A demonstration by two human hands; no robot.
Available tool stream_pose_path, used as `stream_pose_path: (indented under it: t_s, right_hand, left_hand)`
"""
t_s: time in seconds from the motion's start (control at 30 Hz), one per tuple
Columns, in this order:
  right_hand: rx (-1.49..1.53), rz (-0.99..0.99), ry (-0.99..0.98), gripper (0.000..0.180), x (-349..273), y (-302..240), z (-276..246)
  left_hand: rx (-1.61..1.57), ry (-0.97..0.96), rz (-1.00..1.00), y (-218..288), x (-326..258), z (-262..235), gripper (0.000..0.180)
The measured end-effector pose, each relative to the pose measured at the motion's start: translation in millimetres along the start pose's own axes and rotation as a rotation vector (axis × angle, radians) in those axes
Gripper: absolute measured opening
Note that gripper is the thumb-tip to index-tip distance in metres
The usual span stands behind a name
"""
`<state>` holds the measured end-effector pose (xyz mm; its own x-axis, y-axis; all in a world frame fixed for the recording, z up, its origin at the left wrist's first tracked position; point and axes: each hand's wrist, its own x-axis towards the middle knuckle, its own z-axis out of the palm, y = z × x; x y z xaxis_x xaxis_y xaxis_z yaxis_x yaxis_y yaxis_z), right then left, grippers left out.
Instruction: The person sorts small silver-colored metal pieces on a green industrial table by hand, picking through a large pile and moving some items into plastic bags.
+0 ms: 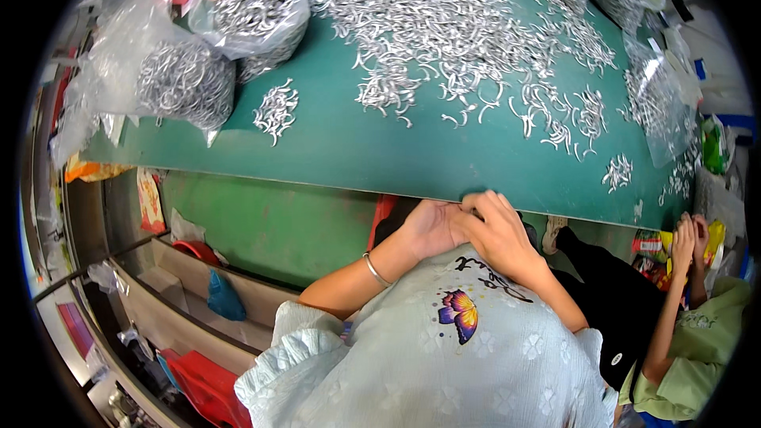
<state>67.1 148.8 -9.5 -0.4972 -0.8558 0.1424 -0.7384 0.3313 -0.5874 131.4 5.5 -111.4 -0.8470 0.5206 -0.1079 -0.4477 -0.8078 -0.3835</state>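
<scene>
My left hand and my right hand meet at the front edge of the green table, close against my body. Curled fingers of the right hand cover the fingertips of the left. Both hands look closed, and whatever lies between the fingertips is hidden. Beyond them, a broad heap of small curved silvery metal pieces spreads over the table. Smaller piles of the same pieces lie nearer the front edge, including one to the right.
Clear plastic bags of metal pieces stand at the far left and right. An open bag shows its contents. At the right edge sits a co-worker in a green shirt, hands near the table. Wooden compartments and a red stool are lower left.
</scene>
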Motion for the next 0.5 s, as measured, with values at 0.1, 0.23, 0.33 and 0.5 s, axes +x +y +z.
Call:
stream_pose_path:
  t_s: [0.1, 0.23, 0.33, 0.5]
  right_hand:
    - [0.333, -0.048, 0.062, 0.020, 11, -4, -12]
    - [0.141, 0.029, 0.243, 0.021, 54, 11, -28]
    - [-0.064, 0.108, 0.237, 0.035, 83, 37, -22]
    - [-0.186, 0.067, 0.241, 0.031, 99, 42, -17]
  left_hand:
    - [0.267, 0.376, -0.001, -3, -9, 6, 0.031]
    - [0.610, 0.321, -0.027, 3, -51, 59, 0.026]
    - [1.552, 0.720, 0.622, 28, -71, 144, 0.028]
    - [2.653, 1.028, 1.490, 136, -78, 154, 0.008]
